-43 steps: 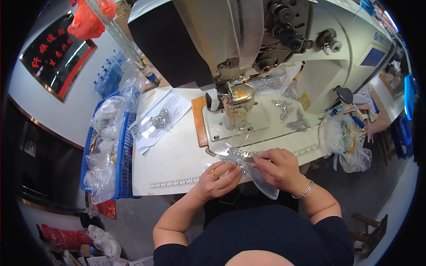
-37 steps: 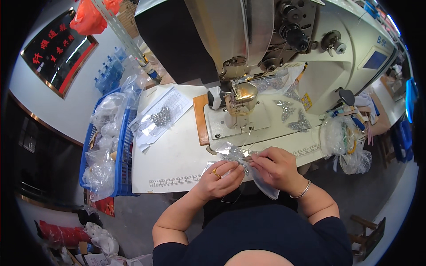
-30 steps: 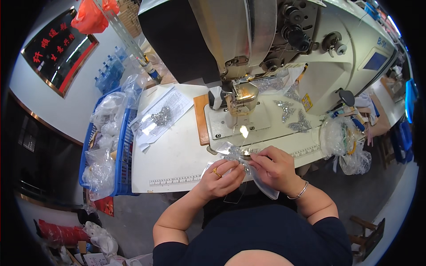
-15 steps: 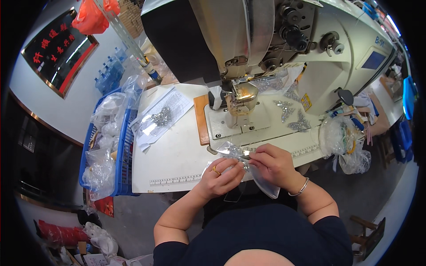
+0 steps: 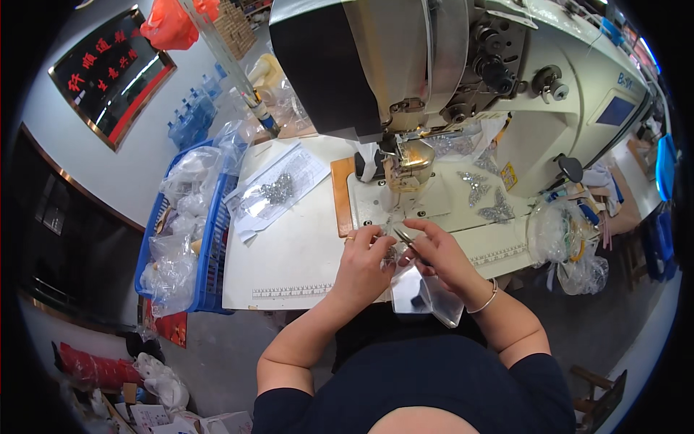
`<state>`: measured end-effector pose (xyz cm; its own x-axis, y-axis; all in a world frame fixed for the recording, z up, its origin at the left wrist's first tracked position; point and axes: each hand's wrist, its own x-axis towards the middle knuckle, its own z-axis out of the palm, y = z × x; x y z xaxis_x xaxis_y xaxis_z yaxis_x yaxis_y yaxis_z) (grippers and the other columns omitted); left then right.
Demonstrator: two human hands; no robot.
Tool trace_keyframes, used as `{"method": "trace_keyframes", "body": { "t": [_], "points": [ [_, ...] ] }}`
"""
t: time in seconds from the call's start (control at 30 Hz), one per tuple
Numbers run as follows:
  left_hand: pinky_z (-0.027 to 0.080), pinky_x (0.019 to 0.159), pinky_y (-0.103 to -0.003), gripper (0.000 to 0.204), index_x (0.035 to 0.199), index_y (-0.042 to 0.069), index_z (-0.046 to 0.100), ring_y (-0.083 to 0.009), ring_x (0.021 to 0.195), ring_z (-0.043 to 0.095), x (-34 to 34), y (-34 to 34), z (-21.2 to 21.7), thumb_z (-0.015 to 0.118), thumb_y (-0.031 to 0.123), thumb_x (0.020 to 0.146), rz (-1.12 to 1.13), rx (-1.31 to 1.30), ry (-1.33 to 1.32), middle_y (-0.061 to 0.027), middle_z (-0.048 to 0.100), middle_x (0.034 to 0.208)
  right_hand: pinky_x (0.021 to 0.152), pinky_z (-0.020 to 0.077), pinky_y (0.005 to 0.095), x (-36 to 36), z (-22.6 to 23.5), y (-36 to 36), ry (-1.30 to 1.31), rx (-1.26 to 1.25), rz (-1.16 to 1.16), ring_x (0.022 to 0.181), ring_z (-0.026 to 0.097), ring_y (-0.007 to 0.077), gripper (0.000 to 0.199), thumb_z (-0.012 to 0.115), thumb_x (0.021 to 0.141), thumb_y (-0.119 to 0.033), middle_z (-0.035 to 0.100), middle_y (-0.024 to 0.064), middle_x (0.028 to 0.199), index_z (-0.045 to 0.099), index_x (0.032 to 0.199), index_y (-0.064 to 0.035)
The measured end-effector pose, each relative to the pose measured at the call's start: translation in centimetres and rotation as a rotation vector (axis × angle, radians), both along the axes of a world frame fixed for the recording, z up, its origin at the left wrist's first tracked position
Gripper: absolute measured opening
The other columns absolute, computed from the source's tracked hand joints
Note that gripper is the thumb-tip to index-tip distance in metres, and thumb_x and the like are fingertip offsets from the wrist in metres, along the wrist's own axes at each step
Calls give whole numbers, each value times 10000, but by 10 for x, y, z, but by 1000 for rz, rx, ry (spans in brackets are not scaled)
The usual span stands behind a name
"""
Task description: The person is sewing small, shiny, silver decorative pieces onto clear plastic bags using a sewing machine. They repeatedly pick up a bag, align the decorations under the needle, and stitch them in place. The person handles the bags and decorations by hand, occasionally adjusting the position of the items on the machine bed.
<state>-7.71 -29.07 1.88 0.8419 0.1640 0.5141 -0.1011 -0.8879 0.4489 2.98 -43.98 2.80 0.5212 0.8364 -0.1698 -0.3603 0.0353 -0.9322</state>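
Note:
At the front of the sewing machine [image 5: 426,159], both my hands are close together over the table edge. My left hand [image 5: 363,266] is closed on a glittering silver piece [image 5: 391,253], partly hidden by the fingers. In my right hand [image 5: 442,259] is a slim dark metal tool [image 5: 403,236] that looks like thread snips, its tip pointing toward the left fingers. A clear plastic sheet [image 5: 428,298] hangs below the hands, bent and shiny. Two silver butterfly-shaped appliqués [image 5: 496,207] lie on the machine bed, to the right of the needle area.
On the left, a blue basket [image 5: 211,264] holds clear plastic bags. Papers with a bag of silver pieces [image 5: 278,189] lie on the white table [image 5: 289,253]. At the right edge hangs a bundle of clear plastic [image 5: 578,246]. An orange-brown strip [image 5: 341,199] borders the machine plate.
The slim metal tool now shows in my right hand. My left hand has turned knuckles-up and moved slightly up. The plastic sheet hangs lower, and the view has shifted.

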Motion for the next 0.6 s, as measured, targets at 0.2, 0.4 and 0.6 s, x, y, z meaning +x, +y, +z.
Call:
{"method": "trace_keyframes", "body": {
  "t": [0.2,0.4,0.6],
  "points": [
    [449,839,-366,509,1029,52,614,-286,976,539,3,25,5,826,149,576,-290,-187,249,-117,529,1039,668,428,220,10,-29,-10,-400,-99,22,687,523,72,663,726,736,-97,602,16,773,386,1298,-5],
    [501,726,-317,262,898,88,680,-220,848,602,13,32,4,776,112,655,-357,-165,192,-62,586,920,686,425,220,10,-21,-15,-371,-141,40,728,524,70,626,714,737,-67,593,4,771,420,1289,-46],
    [511,702,-305,152,901,46,673,-214,836,619,13,30,-13,687,61,750,-265,-317,122,-82,600,936,717,456,261,11,-23,-20,-710,-202,-60,741,565,144,585,733,722,-126,597,25,825,480,1247,-73]
  ]
}}
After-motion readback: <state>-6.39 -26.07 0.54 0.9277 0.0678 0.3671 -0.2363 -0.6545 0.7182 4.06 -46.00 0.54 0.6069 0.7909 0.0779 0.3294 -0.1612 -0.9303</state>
